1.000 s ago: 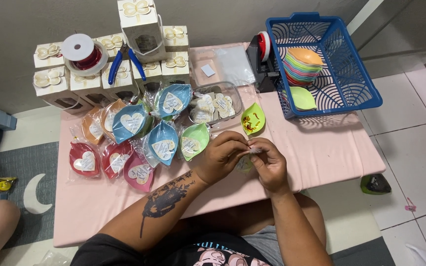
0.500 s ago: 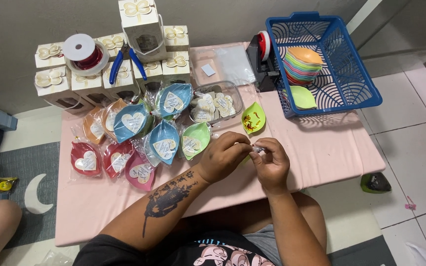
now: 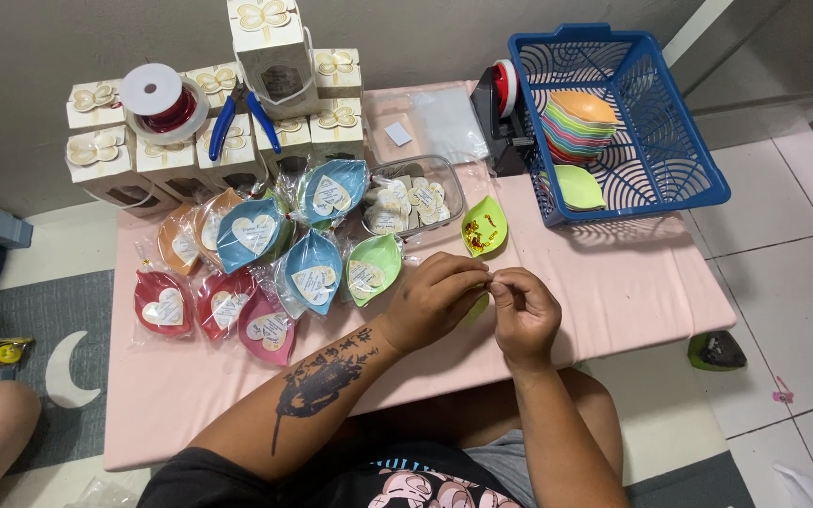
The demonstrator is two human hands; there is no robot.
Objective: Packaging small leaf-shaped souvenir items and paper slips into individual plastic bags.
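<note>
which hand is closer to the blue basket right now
The right hand. It sits toward the blue basket side, below it on the pink table; the left hand lies farther over, beside the green wrapped dish.

A home craft corner is indicated: a low pink table (image 3: 613, 282) is set on a tiled floor (image 3: 783, 282) beside a patterned rug (image 3: 58, 329), and is crowded with gift boxes (image 3: 275, 47), wrapped leaf-shaped favours (image 3: 312, 273), ribbon spool (image 3: 157, 99), and tape dispenser (image 3: 501, 103).

Small green leaf-shaped dish (image 3: 475, 309), mostly hidden, pinched between hands
</note>
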